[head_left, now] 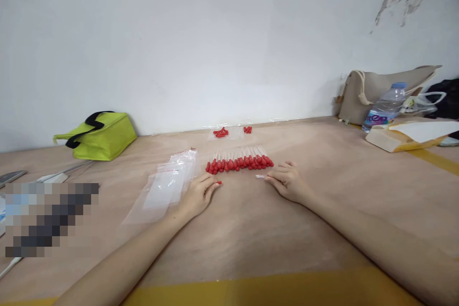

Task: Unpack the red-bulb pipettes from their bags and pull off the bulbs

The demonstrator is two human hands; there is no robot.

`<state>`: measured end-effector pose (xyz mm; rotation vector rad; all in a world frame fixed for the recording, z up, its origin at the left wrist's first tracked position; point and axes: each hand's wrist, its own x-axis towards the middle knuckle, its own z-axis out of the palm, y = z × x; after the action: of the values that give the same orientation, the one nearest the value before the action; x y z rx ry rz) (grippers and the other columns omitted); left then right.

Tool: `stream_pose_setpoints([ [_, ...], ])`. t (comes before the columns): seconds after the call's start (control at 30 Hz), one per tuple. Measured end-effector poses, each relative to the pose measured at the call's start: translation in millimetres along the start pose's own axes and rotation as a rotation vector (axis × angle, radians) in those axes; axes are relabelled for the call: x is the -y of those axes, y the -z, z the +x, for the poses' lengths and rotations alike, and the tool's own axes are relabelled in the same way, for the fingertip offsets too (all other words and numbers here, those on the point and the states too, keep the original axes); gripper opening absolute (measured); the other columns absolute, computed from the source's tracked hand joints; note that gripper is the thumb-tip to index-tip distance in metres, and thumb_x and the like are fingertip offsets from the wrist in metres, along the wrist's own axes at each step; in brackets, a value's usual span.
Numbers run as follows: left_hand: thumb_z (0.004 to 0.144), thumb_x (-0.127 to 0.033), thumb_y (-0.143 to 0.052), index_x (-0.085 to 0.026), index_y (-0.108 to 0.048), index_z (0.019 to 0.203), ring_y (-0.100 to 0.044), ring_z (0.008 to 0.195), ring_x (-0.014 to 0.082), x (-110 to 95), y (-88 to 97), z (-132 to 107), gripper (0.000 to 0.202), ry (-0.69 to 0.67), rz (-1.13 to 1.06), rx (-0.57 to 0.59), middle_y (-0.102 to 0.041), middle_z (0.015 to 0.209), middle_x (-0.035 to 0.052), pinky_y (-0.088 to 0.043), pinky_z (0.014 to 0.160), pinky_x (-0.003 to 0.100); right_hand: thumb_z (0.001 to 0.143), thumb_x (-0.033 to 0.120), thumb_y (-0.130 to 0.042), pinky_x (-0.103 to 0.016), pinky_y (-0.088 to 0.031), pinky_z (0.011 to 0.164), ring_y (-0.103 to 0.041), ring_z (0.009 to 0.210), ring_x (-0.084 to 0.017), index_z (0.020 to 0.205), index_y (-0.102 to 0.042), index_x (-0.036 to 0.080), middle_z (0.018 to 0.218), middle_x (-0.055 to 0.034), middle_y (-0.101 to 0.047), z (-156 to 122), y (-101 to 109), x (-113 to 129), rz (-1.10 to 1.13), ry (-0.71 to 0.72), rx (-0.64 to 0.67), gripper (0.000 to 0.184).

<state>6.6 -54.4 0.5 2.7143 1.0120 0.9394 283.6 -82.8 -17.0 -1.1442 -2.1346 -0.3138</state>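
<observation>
Near the middle of the table, my left hand (pixel 201 193) is closed, pinching a small red rubber bulb (pixel 219 182) between thumb and fingers. Across from it, my right hand (pixel 289 182) grips a thin clear tube (pixel 260 176), its end pointing left toward the bulb with a gap between them. Just beyond both hands lies a row of droppers (pixel 238 162), red bulbs toward me and clear stems toward the wall. Beside and partly behind my left hand are overlapping clear zip bags (pixel 165 189).
Loose red bulbs (pixel 221 132) lie on clear plastic near the wall, with several more to their right. A lime-green bag (pixel 105 136) sits at left. A water bottle (pixel 385 107), a beige bag (pixel 353 100) and an opened envelope (pixel 390 138) stand or lie at right.
</observation>
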Motion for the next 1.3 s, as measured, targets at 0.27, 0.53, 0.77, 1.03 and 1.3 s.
stream_pose_setpoints([
  [0.27, 0.087, -0.019, -0.04, -0.021, -0.057, 0.102, -0.052, 0.083, 0.0147, -1, -1.0, -1, 0.023, 0.075, 0.045, -0.126, -0.051, 0.089, 0.0042, -0.045, 0.075, 0.028, 0.087, 0.029, -0.044, -0.026, -0.031, 0.069, -0.059, 0.076, -0.012, 0.094, -0.065, 0.024, 0.087, -0.0029, -0.067, 1, -2, 10, 0.013, -0.075, 0.018, 0.023],
  [0.53, 0.083, -0.02, -0.045, -0.02, -0.051, 0.096, -0.054, 0.075, 0.0136, -3, -2.6, -1, 0.014, 0.111, 0.062, -0.058, -0.053, 0.089, 0.0026, -0.045, 0.067, 0.026, 0.085, 0.02, -0.043, -0.029, -0.031, 0.071, -0.058, 0.075, -0.014, 0.093, -0.063, 0.021, 0.083, -0.0043, -0.067, 2, -4, 13, -0.047, 0.017, -0.023, 0.022],
  [0.77, 0.083, -0.026, -0.051, -0.019, -0.056, 0.085, -0.052, 0.067, 0.0114, -6, -3.9, 3, 0.009, 0.048, 0.036, -0.012, -0.053, 0.08, 0.0011, -0.044, 0.064, 0.025, 0.084, 0.025, -0.046, -0.03, -0.029, 0.071, -0.053, 0.07, -0.014, 0.084, -0.063, 0.018, 0.072, -0.0038, -0.062, 11, -10, 23, -0.024, 0.093, 0.062, 0.019],
  [1.03, 0.079, -0.035, -0.054, -0.02, -0.055, 0.097, -0.055, 0.072, 0.0123, -16, 3.5, 1, 0.023, 0.153, -0.037, -0.033, -0.056, 0.089, 0.0017, -0.046, 0.062, 0.024, 0.074, 0.051, -0.055, -0.031, -0.032, 0.072, -0.046, 0.078, -0.018, 0.103, -0.059, 0.017, 0.081, -0.0058, -0.056, 15, -5, 24, 0.087, 0.049, 0.21, 0.045],
  [1.3, 0.08, -0.03, -0.05, -0.021, -0.055, 0.093, -0.053, 0.075, 0.0144, -3, 0.1, 1, 0.017, 0.27, -0.009, -0.198, -0.055, 0.091, 0.0029, -0.043, 0.053, 0.023, 0.066, 0.065, -0.053, -0.036, -0.035, 0.076, -0.045, 0.083, -0.021, 0.115, -0.054, 0.016, 0.091, -0.0094, -0.054, 16, -5, 23, 0.105, 0.042, 0.239, 0.069],
])
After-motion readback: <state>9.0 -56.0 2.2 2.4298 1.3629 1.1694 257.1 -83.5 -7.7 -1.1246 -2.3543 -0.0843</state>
